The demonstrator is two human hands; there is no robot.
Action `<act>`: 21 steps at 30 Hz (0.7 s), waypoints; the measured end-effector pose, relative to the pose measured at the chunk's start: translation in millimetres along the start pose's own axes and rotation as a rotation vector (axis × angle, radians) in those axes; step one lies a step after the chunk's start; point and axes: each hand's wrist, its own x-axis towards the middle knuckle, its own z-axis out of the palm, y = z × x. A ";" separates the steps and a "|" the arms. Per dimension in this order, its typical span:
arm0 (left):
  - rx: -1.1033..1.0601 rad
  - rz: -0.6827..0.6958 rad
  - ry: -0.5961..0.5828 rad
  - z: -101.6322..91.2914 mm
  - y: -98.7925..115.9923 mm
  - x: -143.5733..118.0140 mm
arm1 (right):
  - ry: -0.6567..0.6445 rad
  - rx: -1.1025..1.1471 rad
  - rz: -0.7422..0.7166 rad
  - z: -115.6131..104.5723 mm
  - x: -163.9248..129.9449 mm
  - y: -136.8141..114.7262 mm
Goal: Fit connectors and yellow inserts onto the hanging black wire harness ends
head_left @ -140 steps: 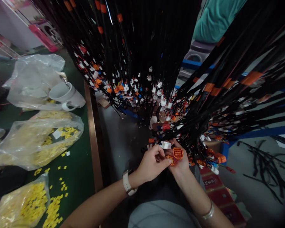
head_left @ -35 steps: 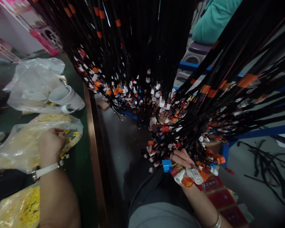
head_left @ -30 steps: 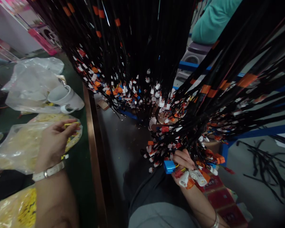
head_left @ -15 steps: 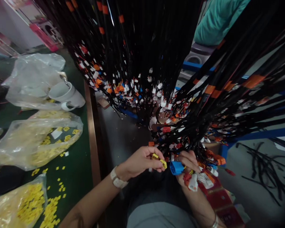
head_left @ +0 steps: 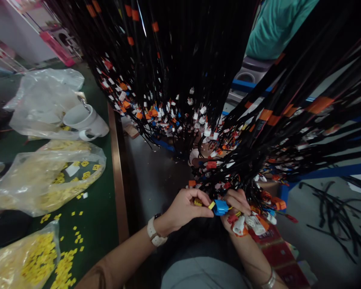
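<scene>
Left hand [head_left: 183,206] fingers pinch a yellow clip [head_left: 211,205], touching the blue plug [head_left: 220,207] at lower centre of frame; a second yellow piece sits in the palm. Right hand [head_left: 237,202] fingers clamp the blue plug and its wires, white plugs [head_left: 246,224] dangling just below. Harness bundle [head_left: 198,80] hangs above. Bench [head_left: 99,216] at left: bags of yellow clips [head_left: 45,176], mug [head_left: 86,120].
</scene>
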 end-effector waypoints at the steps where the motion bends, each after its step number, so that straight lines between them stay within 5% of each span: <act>1: 0.000 0.017 0.001 1.4 0.1 0.0 | 0.006 -0.028 0.026 -0.8 0.3 -1.9; 8: 0.024 -0.061 0.023 4.5 1.7 0.3 | -0.107 0.060 -0.129 -5.2 7.6 6.3; 14: 0.079 -0.059 0.031 3.7 1.5 -0.5 | 0.162 -0.322 -0.149 5.4 5.3 9.7; 21: 0.382 0.275 0.102 4.2 7.4 -7.6 | 0.439 -0.874 -0.129 21.7 4.0 13.8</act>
